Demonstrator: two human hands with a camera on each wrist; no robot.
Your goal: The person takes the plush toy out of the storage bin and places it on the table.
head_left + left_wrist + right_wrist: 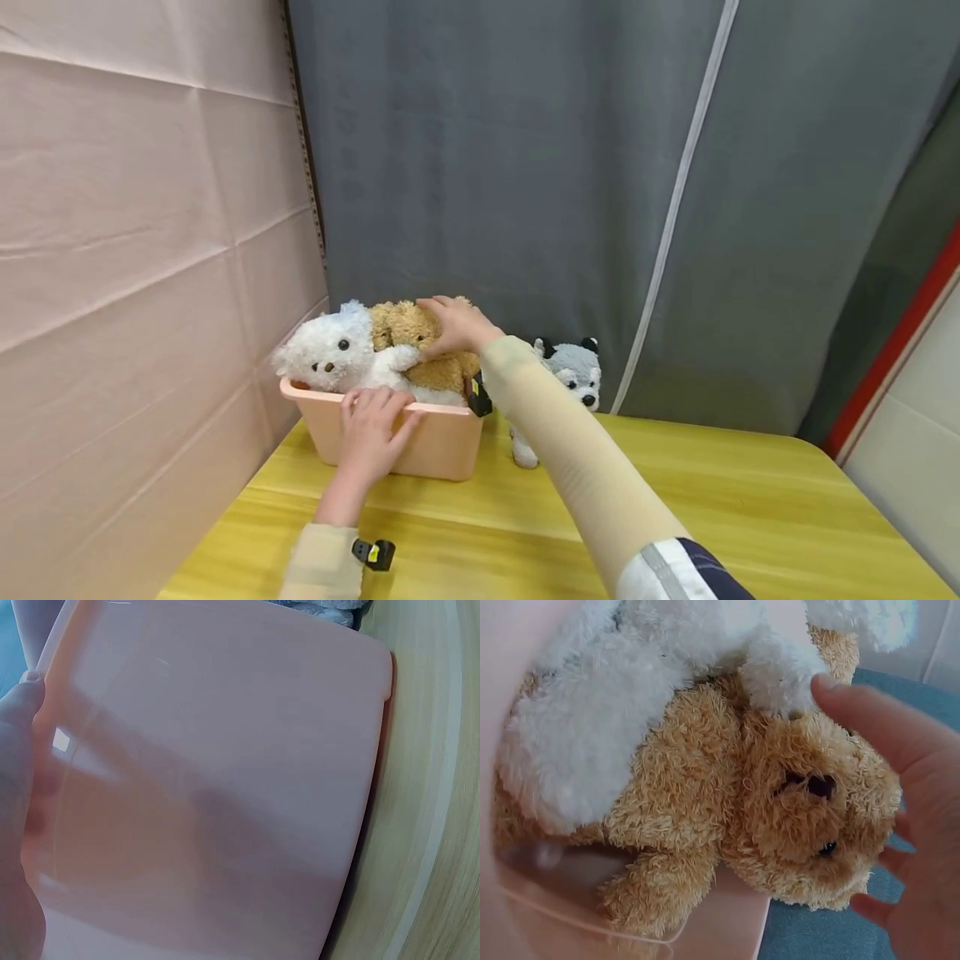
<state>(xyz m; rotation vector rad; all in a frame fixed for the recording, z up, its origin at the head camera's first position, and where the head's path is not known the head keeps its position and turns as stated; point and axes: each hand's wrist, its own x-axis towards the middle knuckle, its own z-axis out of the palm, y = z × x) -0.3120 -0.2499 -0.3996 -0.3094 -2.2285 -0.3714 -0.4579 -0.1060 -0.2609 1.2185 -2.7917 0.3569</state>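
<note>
A pink plastic bin (442, 446) holds plush toys. My left hand (372, 433) grips its front rim, fingers over the edge and thumb (26, 694) along the outer wall. Lying inside are a white teddy bear (322, 350) with its head at the left end and a curly tan teddy bear (802, 802) behind it. My right hand (459, 325) spreads around the tan bear's head. Its thumb lies over the white bear's paw (776, 675), and the other fingertips (870, 907) reach the head's far side, partly hidden behind it.
To the bin's right, a grey and white plush dog (577, 371) stands on the yellow wood-grain table (712, 467), partly behind my right forearm. A grey curtain (480, 167) hangs behind, and a pale pink cloth wall (135, 292) runs along the left.
</note>
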